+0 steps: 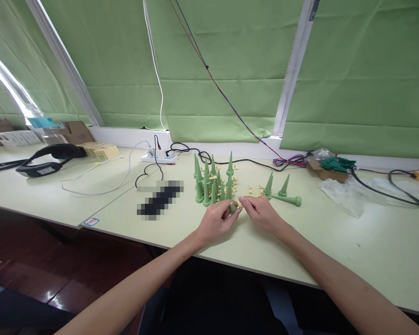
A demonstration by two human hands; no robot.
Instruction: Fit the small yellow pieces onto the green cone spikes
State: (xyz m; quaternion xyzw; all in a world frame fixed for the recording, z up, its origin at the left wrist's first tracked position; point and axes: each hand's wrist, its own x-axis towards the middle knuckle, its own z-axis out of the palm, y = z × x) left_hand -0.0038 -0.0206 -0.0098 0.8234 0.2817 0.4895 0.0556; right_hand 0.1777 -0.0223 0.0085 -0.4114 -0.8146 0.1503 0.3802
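A small green cone (233, 207) is pinched between the curled fingers of the left hand (216, 222), its wide end turned toward the right hand (261, 214). The right hand's fingertips are drawn narrow on a tiny yellow piece (240, 205), which is held right at the cone's open end; whether the two parts touch cannot be told. Both hands are rested low on the pale green table (370, 251), knuckles up, with the forearms stretched in from the near edge and converging toward the fingers.

Just beyond the left fingers a cluster of upright green cones (211, 184) is stood, with loose yellow pieces (251, 190) scattered beside it. Just past the right fingers two more cones are stood upright and one cone (288, 199) is laid on its side. Farther out, a white power strip (159, 157) and black cables are seen, and well off to the left a black headset (50, 159) is laid.
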